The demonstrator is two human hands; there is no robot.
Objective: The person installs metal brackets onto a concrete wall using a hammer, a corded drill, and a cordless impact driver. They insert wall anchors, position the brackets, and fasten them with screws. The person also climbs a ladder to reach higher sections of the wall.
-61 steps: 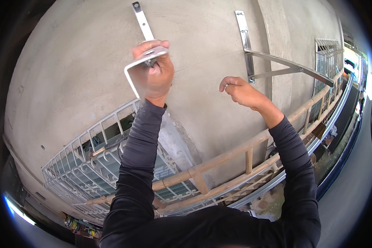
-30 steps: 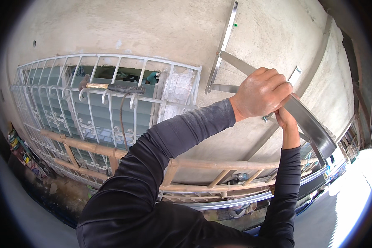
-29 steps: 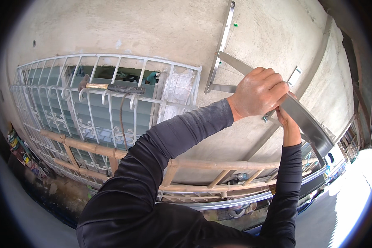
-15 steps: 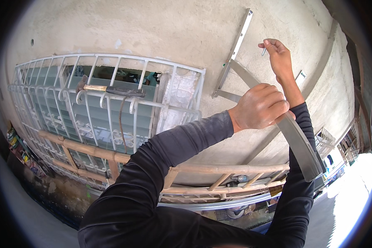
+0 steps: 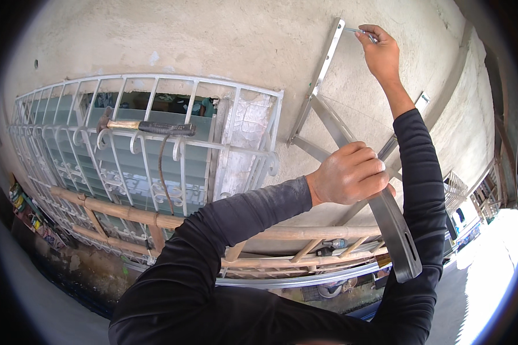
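Observation:
A grey metal wall bracket is held up against the rough plaster wall. My left hand is closed in a fist around its arm, where the arm meets the slanting brace. The bracket's upright strip, pierced with holes, lies along the wall. At the strip's upper end my right hand pinches a thin silver bolt. The bolt's tip points left at the top hole; whether it has entered the hole I cannot tell.
A second metal bracket is on the wall to the right. At left, a hammer rests across the white window grille. Bamboo ladder-like rails run below, with a power tool behind them.
My right hand has moved up and left, bringing the bolt to the upright strip's top end. My left hand and the bracket's near end sit a little lower and further left in view.

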